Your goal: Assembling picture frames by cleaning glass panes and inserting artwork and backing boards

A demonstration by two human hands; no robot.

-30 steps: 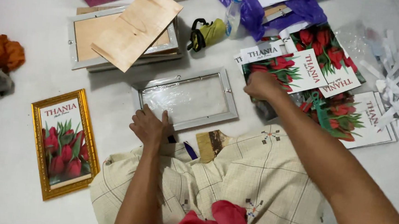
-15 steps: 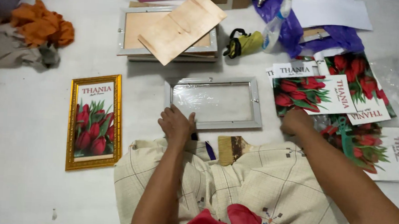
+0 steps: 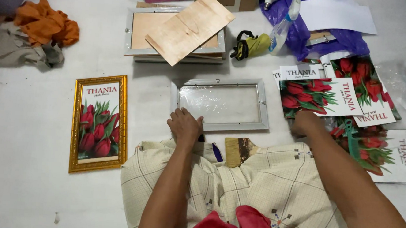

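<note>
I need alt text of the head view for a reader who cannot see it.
A person's left hand rests on the corner of an empty silver picture frame on a white floor, while the right hand touches a pile of red tulip prints. A finished gold frame lies left.

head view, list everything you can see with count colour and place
silver frame: 1, silver, centre, glass inside
gold frame: 1, gold, tulip print, left
frame stack: silver, top centre
wooden board: 1, tan, on the stack
tulip prints: several, red and green, right
brush: 1, wooden, below silver frame
rags: orange and grey, top left
spray bottle: 1, clear, top right
purple bag: 1, top right
checked cloth: cream, bottom
left hand: on silver frame's lower left edge
right hand: on the prints
</note>
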